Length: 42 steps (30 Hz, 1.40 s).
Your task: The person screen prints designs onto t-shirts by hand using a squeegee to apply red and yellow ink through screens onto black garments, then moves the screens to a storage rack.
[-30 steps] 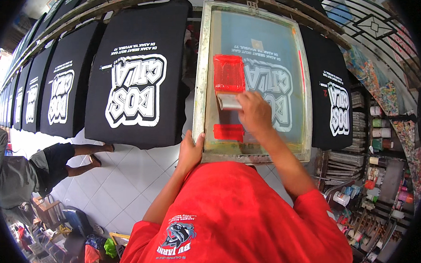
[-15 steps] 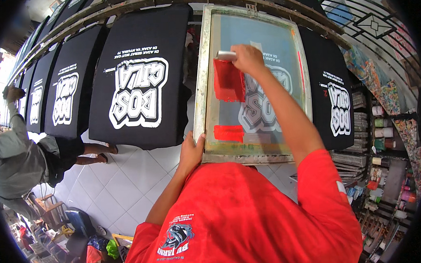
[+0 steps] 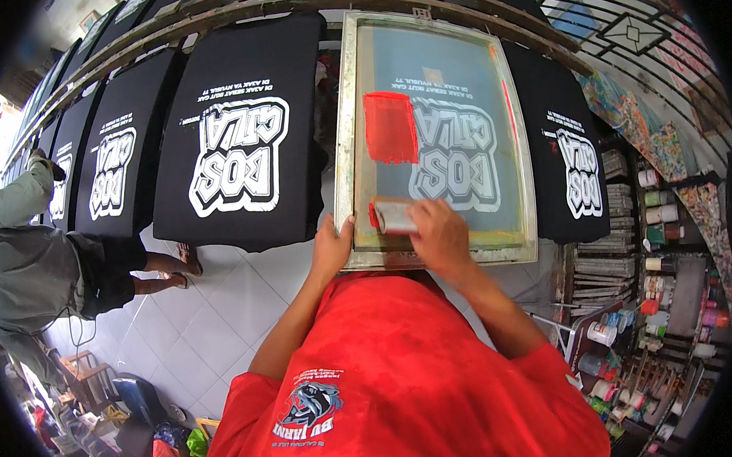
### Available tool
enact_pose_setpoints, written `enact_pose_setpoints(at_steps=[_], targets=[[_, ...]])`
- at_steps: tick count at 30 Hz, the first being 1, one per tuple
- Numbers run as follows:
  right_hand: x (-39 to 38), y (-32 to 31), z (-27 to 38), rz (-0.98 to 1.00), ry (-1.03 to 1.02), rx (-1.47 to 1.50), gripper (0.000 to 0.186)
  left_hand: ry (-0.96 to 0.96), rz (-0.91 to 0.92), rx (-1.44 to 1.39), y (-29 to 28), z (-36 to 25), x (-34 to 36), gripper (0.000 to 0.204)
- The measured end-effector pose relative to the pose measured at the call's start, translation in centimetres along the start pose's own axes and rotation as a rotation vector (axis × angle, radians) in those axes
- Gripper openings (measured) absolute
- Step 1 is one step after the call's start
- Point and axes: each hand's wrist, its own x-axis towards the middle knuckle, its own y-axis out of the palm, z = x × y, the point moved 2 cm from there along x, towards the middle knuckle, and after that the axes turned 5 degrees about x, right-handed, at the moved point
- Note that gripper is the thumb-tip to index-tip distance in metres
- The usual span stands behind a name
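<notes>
A screen-printing frame (image 3: 524, 197) with translucent mesh lies over a black shirt, whose white lettering shows through. My left hand (image 3: 331, 250) grips the frame's left rim near its lower corner. My right hand (image 3: 440, 235) holds a pale squeegee (image 3: 396, 216) on the lower left of the mesh. A rectangle of red ink (image 3: 389, 126) lies on the mesh's upper left, and a small bit of red shows at the squeegee's left end.
Black shirts with white prints (image 3: 228, 71) line rails (image 3: 250, 1) on both sides. A co-worker in grey (image 3: 24, 260) reaches toward shirts at left. Stacked frames (image 3: 601, 275), paint pots (image 3: 659, 214) and a metal grille (image 3: 618, 13) are at right; cluttered chairs (image 3: 137, 402) lower left.
My right hand went up to the top of the red patch, then came down to the lower mesh with the squeegee. The lower red band is now mostly hidden or gone. The co-worker's arm rose.
</notes>
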Motion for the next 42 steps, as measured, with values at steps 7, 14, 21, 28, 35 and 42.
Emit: enact_pose_setpoints(at_steps=[7,14,21,28,35,42], targets=[[-5.9,3.4,1.2,-0.028,-0.057,0.014,0.045,-0.014,0.018,-0.020,-0.2,-0.5,0.2,0.041],[-7.3,1.5,-0.4,-0.066,0.026,0.256,0.062,-0.029,0.049,-0.037,0.3,-0.2,0.4,0.042],[-15.5,-5.9,-20.5,-0.457,0.836,-0.264,0.054,-0.020,0.045,-0.102,0.3,0.7,0.3,0.041],[-17.2,-3.5,-25.2,-0.420,0.939,0.296,0.057,-0.046,0.035,-0.115,-1.1,-2.6,-0.5,0.040],[-15.1,-7.5,-19.1,-0.549,0.899,0.200,0.054,-0.058,0.012,-0.122,-4.8,-2.9,-1.8,0.040],[-12.7,-2.7,-9.6,-0.526,0.825,0.259,0.050,-0.046,-0.037,-0.164,-15.9,1.4,-2.1,0.041]])
